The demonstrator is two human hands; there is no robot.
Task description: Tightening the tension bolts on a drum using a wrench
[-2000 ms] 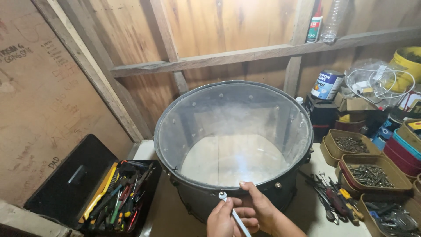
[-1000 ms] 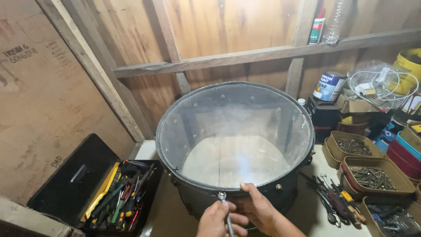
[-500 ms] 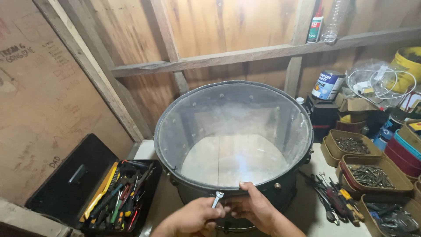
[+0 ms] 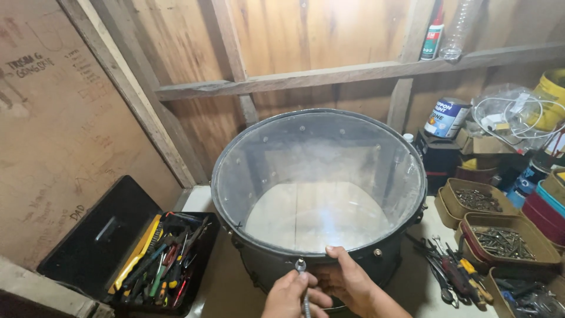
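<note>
A large round black drum shell with a clear plastic head (image 4: 318,194) stands upright on a pale tabletop (image 4: 226,288) in front of a bare wooden plank wall, and through the transparent skin the light surface below shows. At the near rim, the left hand (image 4: 289,297) is curled tightly around a slim silver metal tool with a small round socket tip (image 4: 301,268), its tip standing just at the edge of the hoop. The right hand (image 4: 350,282) rests just beside it, thumb hooked over the black hoop and fingers closed against the drum's outer wall, so it grips the rim itself. To the left sits an open black toolbox (image 4: 106,247) packed with screwdrivers and pliers with coloured handles. To the right, loose hand tools (image 4: 453,271) lie on the table near brown trays filled with screws and nails (image 4: 500,235). A blue and white paint tin (image 4: 446,118) stands further back on the right, well apart from the hands.
</note>
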